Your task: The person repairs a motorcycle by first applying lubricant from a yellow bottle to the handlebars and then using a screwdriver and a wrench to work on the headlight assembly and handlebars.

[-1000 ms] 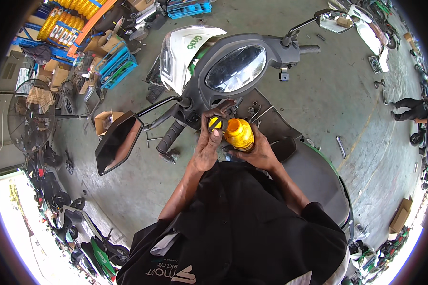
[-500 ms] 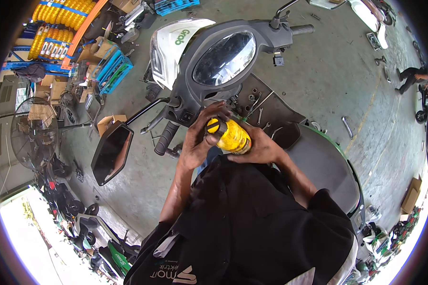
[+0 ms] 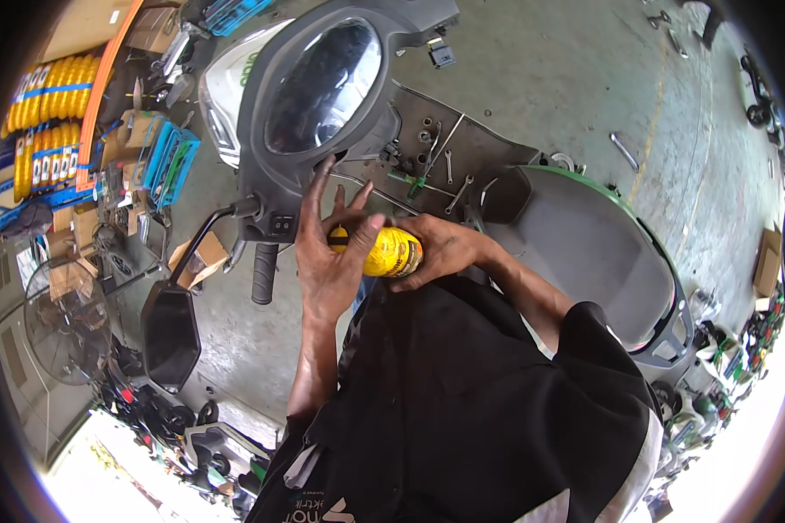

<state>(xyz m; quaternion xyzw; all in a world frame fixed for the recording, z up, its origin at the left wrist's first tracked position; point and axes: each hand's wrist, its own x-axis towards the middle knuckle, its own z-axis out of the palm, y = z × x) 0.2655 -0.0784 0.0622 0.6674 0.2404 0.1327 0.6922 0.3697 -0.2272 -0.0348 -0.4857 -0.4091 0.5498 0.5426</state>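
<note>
A yellow bottle (image 3: 391, 251) with a dark top lies tilted between my two hands, in front of the scooter's handlebar. My right hand (image 3: 441, 250) is closed around its lower end. My left hand (image 3: 330, 253) is at the bottle's top end with fingers stretched out and spread, and its thumb passes in front of the bottle's top. That thumb and palm hide most of the dark top. Beyond the hands stands a scooter with a grey handlebar cover (image 3: 275, 179), a glossy oval display (image 3: 323, 87) and a black left grip (image 3: 264, 273).
Wrenches (image 3: 459, 195) and sockets lie on the scooter's footboard (image 3: 488, 144), beside the dark seat (image 3: 584, 253). The left mirror (image 3: 170, 336) juts out. Blue crates (image 3: 170, 161) and an open cardboard box (image 3: 202, 254) stand at the left. Another wrench (image 3: 624, 150) lies on the floor.
My left hand's fingers have uncurled from the bottle's top and spread. The right hand keeps its hold. The view has shifted, so the scooter's front appears farther left and higher.
</note>
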